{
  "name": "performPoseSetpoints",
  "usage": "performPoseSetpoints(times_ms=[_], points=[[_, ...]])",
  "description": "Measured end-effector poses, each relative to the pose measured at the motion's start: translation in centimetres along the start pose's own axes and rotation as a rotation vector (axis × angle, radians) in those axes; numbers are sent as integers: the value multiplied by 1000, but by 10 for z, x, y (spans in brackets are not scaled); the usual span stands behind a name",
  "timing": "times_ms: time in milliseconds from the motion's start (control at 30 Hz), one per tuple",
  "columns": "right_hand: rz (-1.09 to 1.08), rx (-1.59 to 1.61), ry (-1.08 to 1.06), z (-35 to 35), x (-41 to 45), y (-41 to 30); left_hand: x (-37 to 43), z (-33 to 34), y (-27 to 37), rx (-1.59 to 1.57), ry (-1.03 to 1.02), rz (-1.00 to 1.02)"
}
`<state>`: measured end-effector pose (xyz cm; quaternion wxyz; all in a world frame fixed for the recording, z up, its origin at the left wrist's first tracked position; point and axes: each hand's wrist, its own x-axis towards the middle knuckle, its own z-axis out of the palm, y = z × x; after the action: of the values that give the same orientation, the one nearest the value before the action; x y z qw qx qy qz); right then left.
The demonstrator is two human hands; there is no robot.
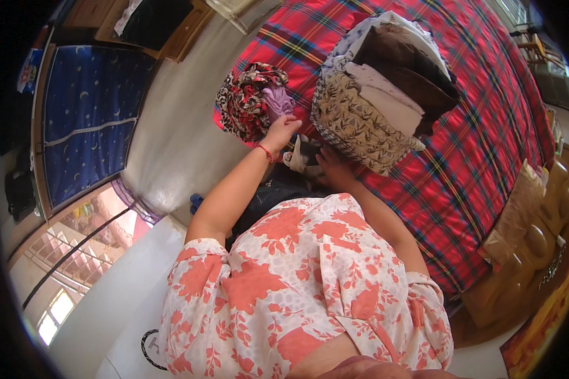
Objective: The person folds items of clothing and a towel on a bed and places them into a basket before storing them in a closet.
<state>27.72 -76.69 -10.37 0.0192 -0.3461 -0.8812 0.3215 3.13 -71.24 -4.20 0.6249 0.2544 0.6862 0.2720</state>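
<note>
My left hand (281, 134), with a red bracelet at the wrist, is at the bed's edge, its fingertips close together beside a lilac cloth (279, 102). That cloth lies against a crumpled red, black and leopard-print cloth (249, 97). Whether the left fingers pinch anything is unclear. My right hand (334, 166) is low by the bed's edge, its fingers against a small black-and-white cloth (303, 154) between the hands; its grip is partly hidden. Just beyond the right hand stands a large pile of folded clothes, with a tan leaf-patterned cloth (360, 121) and a dark brown one (403, 71).
A red plaid bedspread (436, 189) covers the bed under the clothes. At the right is a carved wooden headboard (526, 270). To the left are a blue moon-patterned curtain (92, 90) and a wooden cabinet (187, 35); grey floor (185, 94) lies between them and the bed.
</note>
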Motion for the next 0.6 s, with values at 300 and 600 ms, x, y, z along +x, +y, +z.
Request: performPoseSetpoints(times_ms=[300, 600], points=[[314, -360, -91, 70, 16, 5, -44, -44, -37, 68, -17, -281], [268, 646, -281, -71, 45, -19, -55, -28, -28, -183, -75, -402]])
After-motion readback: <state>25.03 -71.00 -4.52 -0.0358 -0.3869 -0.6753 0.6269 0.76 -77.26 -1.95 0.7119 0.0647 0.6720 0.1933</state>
